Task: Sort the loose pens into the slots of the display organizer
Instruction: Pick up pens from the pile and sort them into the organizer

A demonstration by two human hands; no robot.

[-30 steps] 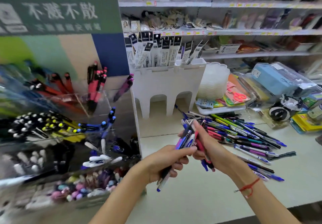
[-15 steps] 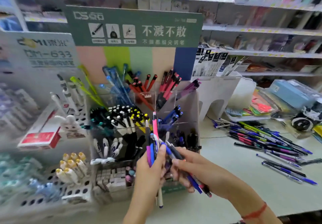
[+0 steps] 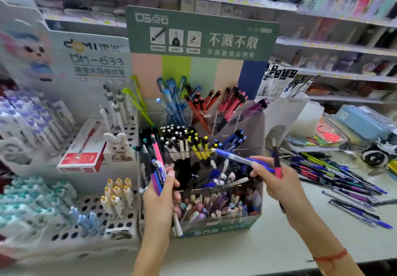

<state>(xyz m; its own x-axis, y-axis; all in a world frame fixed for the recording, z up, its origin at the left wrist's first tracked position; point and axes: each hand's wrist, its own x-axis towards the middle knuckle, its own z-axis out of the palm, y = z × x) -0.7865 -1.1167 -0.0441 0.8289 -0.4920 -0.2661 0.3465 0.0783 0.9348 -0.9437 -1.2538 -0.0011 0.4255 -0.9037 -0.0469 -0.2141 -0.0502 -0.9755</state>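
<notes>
The clear tiered display organizer (image 3: 255, 125) under a green sign stands in front of me, its slots full of sorted pens. My left hand (image 3: 160, 198) grips a bunch of pens (image 3: 155, 164) upright, pink, purple and blue among them, at the organizer's left front. My right hand (image 3: 279, 181) pinches a blue pen (image 3: 234, 157) that points left towards the middle slots, and it also holds a dark pen with a pink end (image 3: 277, 162) upright. Loose pens (image 3: 330, 172) lie in a heap on the counter at the right.
A white perforated pen rack (image 3: 90, 211) with a red box (image 3: 83, 149) and a bunny figure stands to the left. Store shelves (image 3: 322, 46) run behind. Packaged goods and a blue box (image 3: 363, 125) crowd the far right. Pale counter (image 3: 247, 250) lies in front.
The view swung left from the loose pile to the organizer. My hands parted: the left kept the bunch, the right drew out a blue pen and carried it towards the slots.
</notes>
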